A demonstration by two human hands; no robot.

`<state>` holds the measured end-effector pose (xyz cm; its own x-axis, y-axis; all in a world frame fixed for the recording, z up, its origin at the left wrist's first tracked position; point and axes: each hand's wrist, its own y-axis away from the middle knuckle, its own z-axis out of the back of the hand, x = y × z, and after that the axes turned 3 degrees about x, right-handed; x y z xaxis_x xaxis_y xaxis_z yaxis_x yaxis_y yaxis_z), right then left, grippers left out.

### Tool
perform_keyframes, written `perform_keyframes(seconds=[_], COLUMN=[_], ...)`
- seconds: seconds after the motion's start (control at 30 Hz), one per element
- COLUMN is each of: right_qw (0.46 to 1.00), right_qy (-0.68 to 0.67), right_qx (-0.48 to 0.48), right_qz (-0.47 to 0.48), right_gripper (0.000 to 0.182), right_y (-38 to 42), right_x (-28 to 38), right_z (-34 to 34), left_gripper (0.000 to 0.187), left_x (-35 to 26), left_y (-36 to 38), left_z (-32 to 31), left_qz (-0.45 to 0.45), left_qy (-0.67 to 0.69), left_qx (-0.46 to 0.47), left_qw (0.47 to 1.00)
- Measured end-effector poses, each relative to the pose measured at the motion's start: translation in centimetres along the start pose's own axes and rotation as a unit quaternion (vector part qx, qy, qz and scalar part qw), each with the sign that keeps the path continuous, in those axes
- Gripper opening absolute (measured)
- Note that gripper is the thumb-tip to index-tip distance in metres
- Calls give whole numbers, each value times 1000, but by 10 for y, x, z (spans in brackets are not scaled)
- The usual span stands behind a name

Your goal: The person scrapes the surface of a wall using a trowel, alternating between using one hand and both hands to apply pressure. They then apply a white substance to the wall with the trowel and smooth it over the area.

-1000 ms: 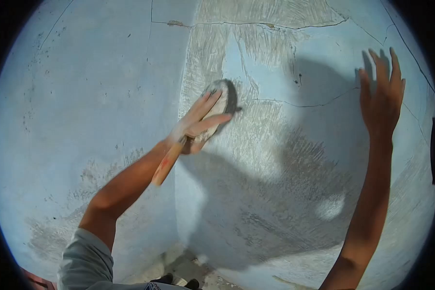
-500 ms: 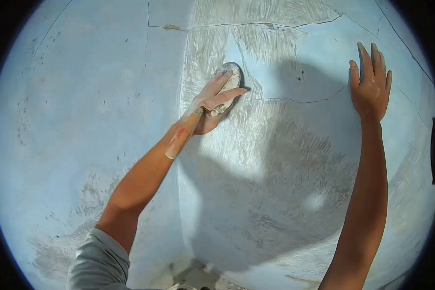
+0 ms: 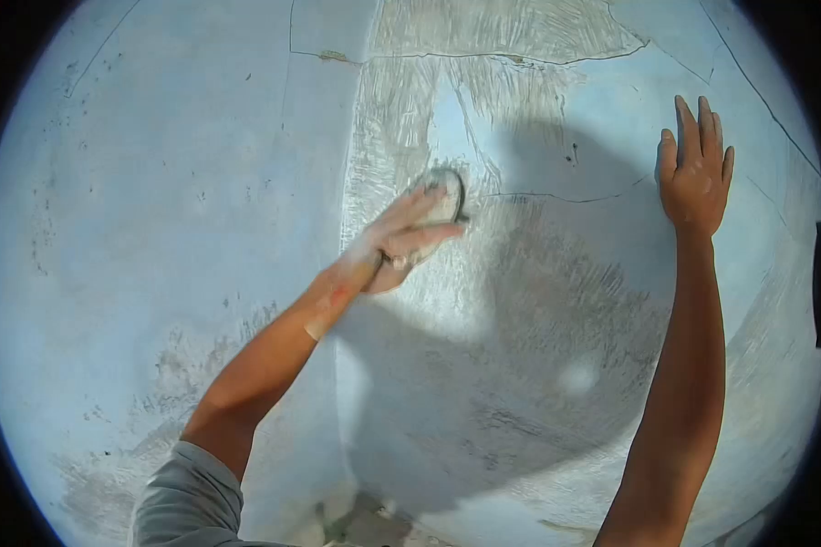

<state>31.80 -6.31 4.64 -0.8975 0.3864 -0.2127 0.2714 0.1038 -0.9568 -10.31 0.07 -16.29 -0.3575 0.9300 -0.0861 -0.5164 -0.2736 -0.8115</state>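
My left hand [image 3: 403,235] is closed over a flat oval block [image 3: 450,197], whitish on its back with a dark edge. The block lies against the blue wall [image 3: 219,173], beside a vertical corner line, on a patch scored with pale scrape marks. Motion blurs the hand and block slightly, and the block's lower part is hidden by the fingers. At the right, my right hand [image 3: 695,187] rests flat on the wall with its fingers stretched upward, holding nothing.
A long crack [image 3: 483,56] runs across the upper wall, with a thinner one [image 3: 566,194] below it. Rough, grey scraped plaster [image 3: 556,301] spreads between my arms, partly in shadow. Debris [image 3: 369,521] shows at the bottom edge.
My left hand has moved down the wall with the oval block in it. My right hand stays at its place on the wall, while the view has shifted slightly.
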Motion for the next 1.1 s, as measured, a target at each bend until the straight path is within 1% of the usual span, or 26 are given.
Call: perform_keyframes(seconds=[0.07, 0.13, 0.17, 0.23, 0.3, 0.37, 0.43, 0.47, 0.53, 0.57, 0.6, 0.67, 0.7, 0.77, 0.8, 0.83, 0.9, 0.97, 1.03, 1.07, 1.1], right_qw=[1000, 1000, 1000, 1000, 1000, 1000, 1000, 1000, 1000, 1000, 999, 1000, 1000, 1000, 1000, 1000, 1000, 999, 999, 999, 999], right_qy=[23, 12, 8, -10, -6, -3, -11, 0, 8, 9, 28, 21, 13, -6, -6, -5, -6, -20, -19, -20, -23], right_qx=[6, 7, 10, -1, -10, -13, -22, -6, -1, 3, 3, -3, -2, -14, -12, -11, -11, -18, -22, -20, -23], right_qz=[-6, -15, -18, -13, -13, -11, -10, -8, -21, -22, -17, -17, -21, -22, -25, -28, -26, -20, -15, -16, -13], right_gripper=[52, 52, 52, 52, 52, 51, 52, 52, 51, 51, 51, 51, 51, 51, 51, 51, 52, 51, 50, 50, 50], right_y=[3, 3, 3, 3, 5, 6, 7, 6, 4, 6, 6, 3, 5, 7, 7, 6, 5, 6, 4, 6, 8], right_x=[0, 1, 1, 0, -2, -2, -1, -3, -2, -1, -2, -4, -2, -2, -2, -1, -1, -2, -4, -3, -3], right_z=[-1, 0, 1, 1, -4, -7, -3, -1, 2, 2, -1, -1, -1, -1, -2, -2, 0, 0, -1, -1, -3], left_gripper=[48, 48, 49, 51, 48, 41, 40, 42, 49, 52, 61, 64, 65, 67, 68, 67, 68, 69, 68, 63, 62], left_x=[8, 7, 6, -7, -2, 6, 5, 11, 45, 11, 7, -2, 1, 25, 20, 15, 25, 1, 0, 1, 3], left_y=[4, -33, -53, -68, -42, -4, 7, 1, -49, -72, -84, -70, -54, -9, -5, 2, -31, -62, -73, -59, -37], left_z=[0, 19, 31, 43, 28, -2, -8, -4, 6, 30, 38, 28, 18, -10, -9, -9, 7, 26, 33, 29, 19], left_qz=[-26, -37, -20, -38, -2, -40, -47, -23, -42, -49, -50, 21, 35, 29, 40, -101, -96, -18, -33, -19, -42], left_qy=[-6, -23, -3, 30, 144, 62, -39, -35, -77, -76, -131, 30, 64, 22, 4, -107, -128, 31, 25, -3, -29], left_qx=[6, -23, -31, -46, -18, -32, -31, -22, -94, -99, -98, -77, -64, -16, 4, -37, -57, -61, -82, -75, -57], left_qw=[1000, 999, 999, 998, 989, 997, 998, 999, 992, 991, 985, 996, 995, 999, 999, 988, 985, 998, 996, 997, 997])
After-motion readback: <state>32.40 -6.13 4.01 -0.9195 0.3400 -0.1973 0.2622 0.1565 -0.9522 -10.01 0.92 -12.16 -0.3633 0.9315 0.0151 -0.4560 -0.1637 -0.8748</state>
